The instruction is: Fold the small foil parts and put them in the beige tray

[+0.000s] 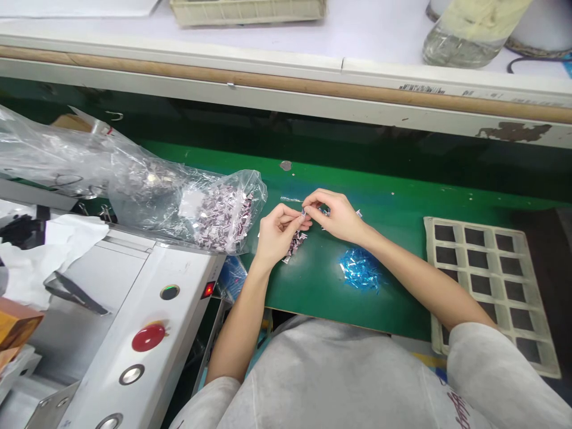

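Note:
My left hand (280,234) and my right hand (335,213) meet over the green table, fingertips pinched together. Between them is a small metallic piece (304,213), too small to name; both hands appear to grip it. Below my left hand lies a small pile of similar dark-and-silver pieces (294,245), partly hidden by the hand. More small pieces show behind my right hand. A heap of thin blue film strips (361,269) lies on the table below my right forearm. To the left, a clear plastic bag (223,217) holds many such pieces.
A pale compartment tray (487,280) stands at the right. A machine panel with a red button (149,337) is at lower left. Across the back runs a raised white shelf (357,36) bearing a bottle (469,36) and a shallow tray (250,12).

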A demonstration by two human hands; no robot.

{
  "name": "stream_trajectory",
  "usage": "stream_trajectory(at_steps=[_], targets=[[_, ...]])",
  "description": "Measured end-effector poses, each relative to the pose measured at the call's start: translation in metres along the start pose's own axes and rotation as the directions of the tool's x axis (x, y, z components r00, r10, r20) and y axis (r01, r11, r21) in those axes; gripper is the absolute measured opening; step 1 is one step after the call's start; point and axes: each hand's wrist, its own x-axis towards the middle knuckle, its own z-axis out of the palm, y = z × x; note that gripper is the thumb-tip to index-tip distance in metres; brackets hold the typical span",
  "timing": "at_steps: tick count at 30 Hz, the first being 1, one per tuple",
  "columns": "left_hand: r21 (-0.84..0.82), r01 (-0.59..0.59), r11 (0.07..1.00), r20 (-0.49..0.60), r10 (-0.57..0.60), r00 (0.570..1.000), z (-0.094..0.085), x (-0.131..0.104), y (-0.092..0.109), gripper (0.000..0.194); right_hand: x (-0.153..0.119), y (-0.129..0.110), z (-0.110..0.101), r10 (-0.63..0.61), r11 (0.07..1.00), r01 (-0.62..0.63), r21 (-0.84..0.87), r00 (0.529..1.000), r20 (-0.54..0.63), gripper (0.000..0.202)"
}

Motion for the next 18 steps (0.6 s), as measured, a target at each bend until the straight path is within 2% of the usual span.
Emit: stream_trajectory(at_steps=[2, 5, 7, 10, 11, 13, 15, 18], targets=[[0.008, 0.002, 1.000, 0.007, -0.002, 1.000, 0.000, 0.000, 0.000, 0.033, 0.000, 0.000, 0.000, 0.020, 0.999, -0.020, 0.036, 1.000, 0.009, 0.009], [0.033, 0.008, 0.999, 0.034, -0.009, 0.999, 0.000, 0.000, -0.002, 0.032, 0.000, -0.001, -0.002, 0.043, 0.987, -0.053, 0.153, 0.997, 0.071, 0.023], [0.067, -0.005, 0.998, 0.063, 0.001, 0.998, -0.003, 0.000, -0.003, 0.029, 0.001, -0.002, -0.004, 0.050, 0.979, -0.069, 0.192, 0.993, 0.104, 0.025], [0.280, -0.117, 0.953, 0.086, 0.097, 0.992, -0.013, 0.002, -0.003, 0.020, 0.003, 0.000, -0.009, 0.079, 0.989, -0.091, 0.118, 0.991, 0.107, 0.020], [0.408, -0.176, 0.896, 0.103, 0.146, 0.984, -0.017, 0.003, -0.003, 0.017, 0.003, 0.002, -0.011, 0.099, 0.992, -0.106, 0.065, 0.989, 0.110, 0.019], [0.652, -0.274, 0.707, 0.172, 0.214, 0.962, -0.025, 0.004, -0.002, 0.013, 0.003, 0.008, -0.014, 0.147, 0.989, -0.141, -0.050, 0.981, 0.128, 0.021], [0.783, -0.321, 0.532, 0.250, 0.203, 0.947, -0.030, 0.005, -0.001, 0.010, 0.002, 0.016, -0.015, 0.187, 0.975, -0.164, -0.153, 0.970, 0.157, 0.024], [0.837, -0.328, 0.437, 0.300, 0.134, 0.944, -0.031, 0.004, 0.001, 0.010, 0.000, 0.026, -0.015, 0.207, 0.954, -0.162, -0.252, 0.965, 0.162, 0.024]])
